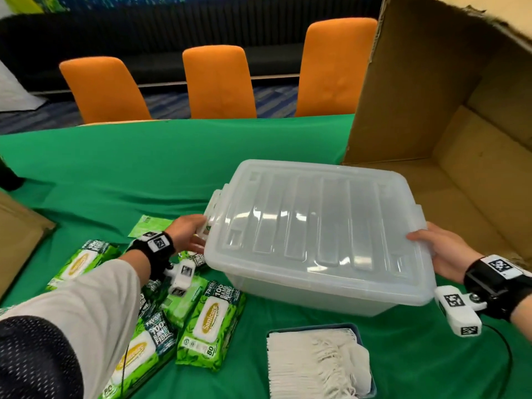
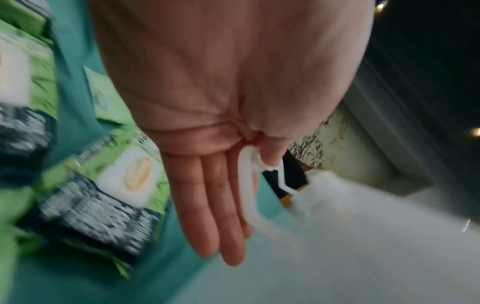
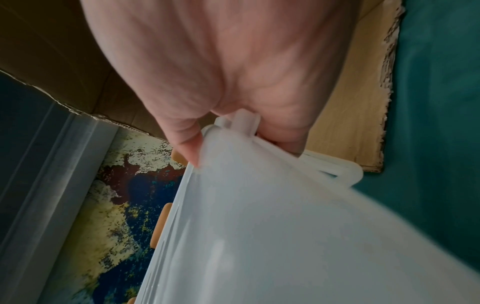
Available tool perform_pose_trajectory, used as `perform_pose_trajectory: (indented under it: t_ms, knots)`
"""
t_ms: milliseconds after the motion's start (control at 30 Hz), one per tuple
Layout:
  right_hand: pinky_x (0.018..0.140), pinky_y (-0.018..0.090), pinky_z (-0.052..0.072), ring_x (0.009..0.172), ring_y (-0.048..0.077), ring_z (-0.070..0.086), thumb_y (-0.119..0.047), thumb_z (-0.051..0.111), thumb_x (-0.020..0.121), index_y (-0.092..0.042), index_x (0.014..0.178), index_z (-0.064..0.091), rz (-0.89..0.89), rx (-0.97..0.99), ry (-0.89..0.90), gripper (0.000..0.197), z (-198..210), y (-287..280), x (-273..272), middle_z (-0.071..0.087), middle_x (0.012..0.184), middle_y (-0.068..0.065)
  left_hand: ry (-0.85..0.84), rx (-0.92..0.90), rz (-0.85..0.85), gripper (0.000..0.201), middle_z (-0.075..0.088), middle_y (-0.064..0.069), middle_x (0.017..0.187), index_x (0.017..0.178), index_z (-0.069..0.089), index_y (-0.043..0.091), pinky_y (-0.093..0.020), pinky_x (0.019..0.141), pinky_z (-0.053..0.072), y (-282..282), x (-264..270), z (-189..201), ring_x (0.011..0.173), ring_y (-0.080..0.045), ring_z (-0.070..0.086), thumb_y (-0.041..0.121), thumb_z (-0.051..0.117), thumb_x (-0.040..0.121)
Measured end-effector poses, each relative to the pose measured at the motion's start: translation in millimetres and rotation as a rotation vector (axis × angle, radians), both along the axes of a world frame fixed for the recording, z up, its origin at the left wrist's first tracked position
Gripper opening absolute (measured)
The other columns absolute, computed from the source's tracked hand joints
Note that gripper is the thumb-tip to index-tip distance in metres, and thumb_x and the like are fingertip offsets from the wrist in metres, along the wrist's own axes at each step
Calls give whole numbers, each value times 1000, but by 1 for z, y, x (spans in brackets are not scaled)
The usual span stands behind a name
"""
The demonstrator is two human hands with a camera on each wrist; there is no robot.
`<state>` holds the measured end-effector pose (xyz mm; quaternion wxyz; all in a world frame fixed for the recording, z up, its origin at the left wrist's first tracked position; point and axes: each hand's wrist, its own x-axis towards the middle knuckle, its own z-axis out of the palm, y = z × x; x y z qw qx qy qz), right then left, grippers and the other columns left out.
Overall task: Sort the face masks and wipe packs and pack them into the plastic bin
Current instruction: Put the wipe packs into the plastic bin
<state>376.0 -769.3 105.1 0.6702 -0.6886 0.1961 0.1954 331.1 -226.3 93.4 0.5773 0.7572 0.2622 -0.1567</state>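
A clear plastic bin (image 1: 316, 226) with its ribbed lid on sits mid-table, held at both ends. My left hand (image 1: 193, 234) pinches the white latch (image 2: 246, 179) at its left end, thumb over it and fingers straight beneath. My right hand (image 1: 434, 249) grips the right end, thumb on the lid and fingers under the rim (image 3: 285, 226). Whether the bin's base touches the cloth I cannot tell. Several green wipe packs (image 1: 210, 321) lie at the lower left. White face masks (image 1: 311, 367) are stacked in a blue tray (image 1: 357, 332) in front of the bin.
A large open cardboard box (image 1: 460, 139) stands at the right, right behind the bin. Another cardboard piece (image 1: 17, 234) lies at the left edge. Green cloth (image 1: 144, 168) covers the table; orange chairs (image 1: 218, 82) line its far side.
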Motion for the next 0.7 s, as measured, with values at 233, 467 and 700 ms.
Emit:
perform_pose_trajectory:
  t_ms: [233, 467, 700]
  knots:
    - [92, 51, 55, 106, 38, 71, -7, 66, 90, -3, 132, 57, -66, 21, -10, 43, 0, 5, -9, 72, 118, 19, 139, -282, 43, 88, 70, -21, 94, 118, 63, 6, -38, 57, 60, -1, -51, 16, 75, -34, 73, 85, 48, 82]
    - [99, 57, 52, 107, 40, 68, -5, 65, 91, 0, 130, 56, -182, 62, -39, 40, -4, 17, -30, 69, 121, 23, 140, -434, 83, 70, 74, -24, 112, 128, 52, 11, -47, 78, 59, -75, -108, 18, 100, -43, 72, 68, 55, 88]
    - [89, 50, 56, 110, 39, 69, 1, 61, 91, 1, 133, 56, -265, 300, -132, 42, 10, 51, -54, 70, 122, 21, -155, -540, 208, 38, 73, -24, 112, 124, 59, -4, -35, 58, 63, -140, -79, 20, 89, -35, 76, 16, 69, 94]
